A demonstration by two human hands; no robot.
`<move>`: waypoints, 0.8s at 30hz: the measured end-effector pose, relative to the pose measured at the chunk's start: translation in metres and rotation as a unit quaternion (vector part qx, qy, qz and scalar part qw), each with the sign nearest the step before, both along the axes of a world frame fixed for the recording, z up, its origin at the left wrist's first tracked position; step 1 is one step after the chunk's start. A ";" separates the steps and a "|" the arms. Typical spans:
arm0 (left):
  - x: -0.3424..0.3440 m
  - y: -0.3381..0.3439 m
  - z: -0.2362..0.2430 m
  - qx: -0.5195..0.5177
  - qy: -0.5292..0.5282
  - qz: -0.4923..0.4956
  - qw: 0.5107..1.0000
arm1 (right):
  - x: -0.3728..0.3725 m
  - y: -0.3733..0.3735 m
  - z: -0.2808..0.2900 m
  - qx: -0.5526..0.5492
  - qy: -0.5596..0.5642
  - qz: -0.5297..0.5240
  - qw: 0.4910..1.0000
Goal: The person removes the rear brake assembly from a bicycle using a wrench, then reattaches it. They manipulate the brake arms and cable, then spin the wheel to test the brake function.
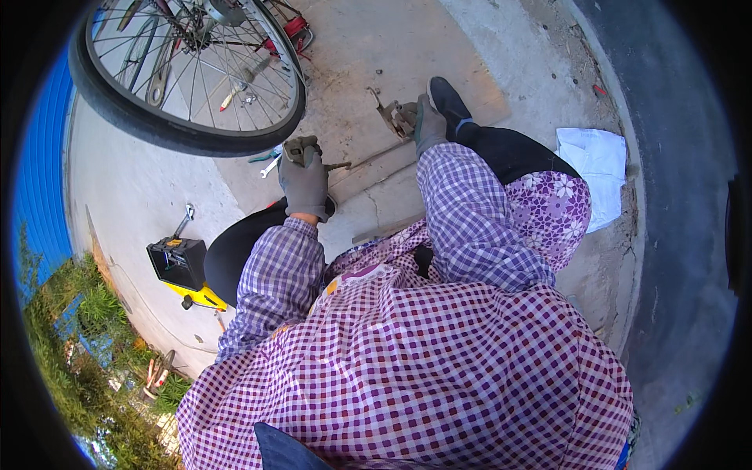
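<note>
Both of my hands wear grey work gloves. My left hand (304,184) is closed in front of the bicycle wheel (258,142), its fingers curled. A short, thin brownish metal piece (340,165) sticks out from its right side; the rest is hidden in the glove. Farther forward and to the right, my right hand (428,125) grips a worn, rusty metal part (389,116) with a narrow arm pointing up and left. I cannot make out exactly what kind of part it is. It is beside my dark shoe (449,102), above the concrete floor.
An open-ended wrench (271,166) and green-handled pliers (264,156) lie by the wheel. A black and yellow toolbox (178,265) stands left of my leg, with another wrench (185,218) at it. White paper (601,168) lies at right. More tools lie behind the spokes.
</note>
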State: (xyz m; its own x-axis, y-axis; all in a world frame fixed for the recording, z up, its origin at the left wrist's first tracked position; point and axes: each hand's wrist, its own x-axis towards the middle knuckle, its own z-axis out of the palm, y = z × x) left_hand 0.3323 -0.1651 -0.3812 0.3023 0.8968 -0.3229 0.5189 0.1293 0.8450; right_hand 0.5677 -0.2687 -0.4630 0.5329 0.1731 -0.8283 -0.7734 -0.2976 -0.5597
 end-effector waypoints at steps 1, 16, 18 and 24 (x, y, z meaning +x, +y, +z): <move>0.006 -0.004 0.006 -0.001 -0.008 -0.005 1.000 | 0.005 0.000 0.005 0.016 -0.002 0.010 1.000; 0.038 -0.030 0.040 -0.046 -0.172 0.040 0.983 | 0.043 -0.011 0.043 0.132 -0.001 0.096 0.987; 0.035 -0.024 0.032 -0.033 -0.141 0.032 0.989 | 0.041 -0.010 0.041 0.096 -0.047 0.107 0.989; -0.001 0.007 -0.001 0.003 -0.079 0.034 0.996 | 0.013 -0.007 0.031 0.103 -0.127 0.235 0.958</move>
State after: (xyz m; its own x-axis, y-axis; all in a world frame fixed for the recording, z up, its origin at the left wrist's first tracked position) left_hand 0.3315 -0.1584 -0.3823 0.2869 0.9189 -0.2709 0.3687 0.1551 0.9165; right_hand 0.5805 -0.2759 -0.4319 0.5352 0.5896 -0.6049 -0.4128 -0.4422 -0.7963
